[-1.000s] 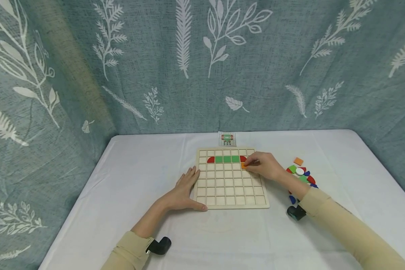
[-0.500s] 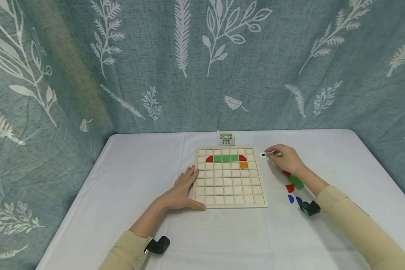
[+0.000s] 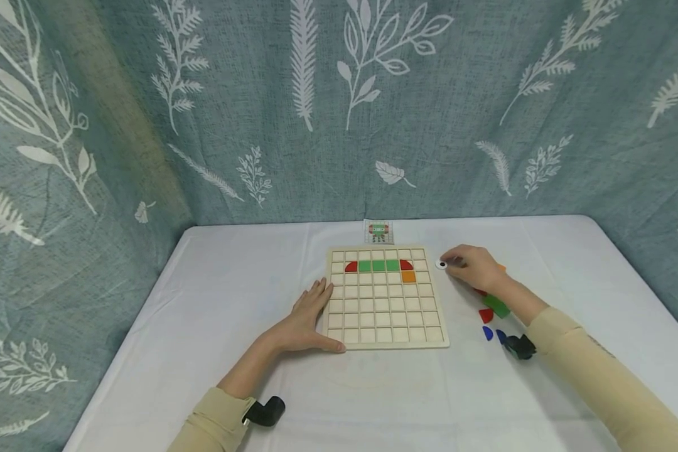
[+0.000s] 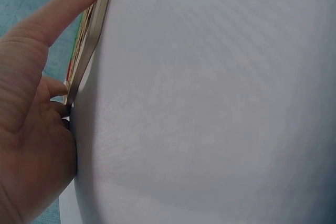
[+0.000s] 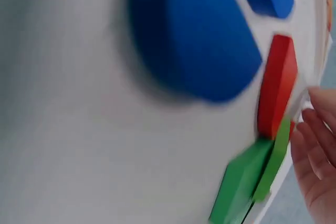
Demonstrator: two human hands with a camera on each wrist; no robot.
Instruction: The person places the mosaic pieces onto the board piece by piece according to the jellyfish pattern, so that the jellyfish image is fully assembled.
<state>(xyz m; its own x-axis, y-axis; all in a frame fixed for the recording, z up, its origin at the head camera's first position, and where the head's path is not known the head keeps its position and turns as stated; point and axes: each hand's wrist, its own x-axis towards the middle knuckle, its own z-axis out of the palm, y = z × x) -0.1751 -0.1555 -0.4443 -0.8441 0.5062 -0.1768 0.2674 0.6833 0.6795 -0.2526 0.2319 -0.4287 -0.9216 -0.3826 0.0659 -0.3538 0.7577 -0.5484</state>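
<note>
Teal curtain (image 3: 446,182), printed with pale leaf sprays, spans the background. Before it stands a table covered by a white cloth (image 3: 237,276). Beige sleeves (image 3: 604,383) cover both forearms.

A pale gridded board (image 3: 382,305) lies flat on the cloth between the two hands. The left hand (image 3: 305,326) rests against its left side, fingers spread, thumb at the near left corner; the left wrist view confirms contact with the board's edge. The right hand (image 3: 473,269) is beyond the board's right edge, thumb and fingertips pinching a white disc with a black centre dot (image 3: 441,265). Whether the disc touches the cloth cannot be determined.

A black wrist device (image 3: 265,412) is worn at each cuff. A small picture card (image 3: 379,232), showing a green and red figure, lies just past the board's far edge.

Second row from the far side: three green squares (image 3: 378,265) side by side, flanked by two red quarter-round pieces (image 3: 351,267), one at each end. An orange square (image 3: 408,276) sits directly below the right-hand red one.

Loose pieces lie under and near the right forearm: green pieces (image 3: 496,306), a red piece (image 3: 486,316) and, smallest, blue rounded pieces (image 3: 488,333). Others are partly hidden by the arm.
</note>
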